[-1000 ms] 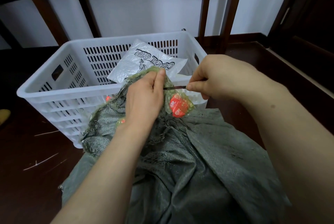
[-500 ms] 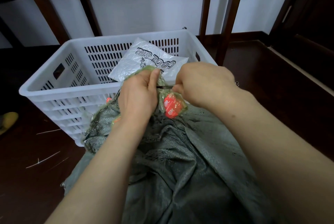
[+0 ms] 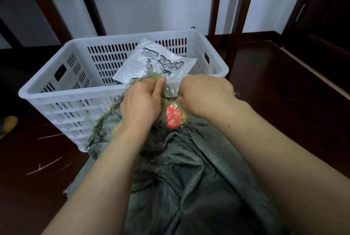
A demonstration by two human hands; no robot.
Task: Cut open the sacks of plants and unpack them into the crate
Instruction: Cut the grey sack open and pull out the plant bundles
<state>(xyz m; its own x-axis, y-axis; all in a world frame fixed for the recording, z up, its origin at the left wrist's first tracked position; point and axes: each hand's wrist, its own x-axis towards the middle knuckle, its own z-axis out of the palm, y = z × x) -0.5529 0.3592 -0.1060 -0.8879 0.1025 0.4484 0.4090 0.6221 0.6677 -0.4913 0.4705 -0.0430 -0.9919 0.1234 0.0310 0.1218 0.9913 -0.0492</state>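
Head view: A grey-green woven sack (image 3: 180, 178) is seen lying on a dark wooden floor (image 3: 284, 102), stretched from the near edge up to the near wall of a white slotted plastic crate (image 3: 75, 90). The sack's bunched top is raised against that wall, just below the rim. The bunched top is pinched by the left hand (image 3: 140, 104), thumb and fingers closed round it. The right hand (image 3: 204, 96) is curled into a fist just right of the left, touching the same bunch; whether anything is held in it cannot be told. A red label (image 3: 173, 116) under clear wrapping is shown between and just below the two hands. Inside the crate, a crumpled clear plastic bag (image 3: 157, 62) printed "COOL GIRL" is leaned toward the far wall. Dark wooden posts (image 3: 216, 1) are stood against a white wall behind the crate.
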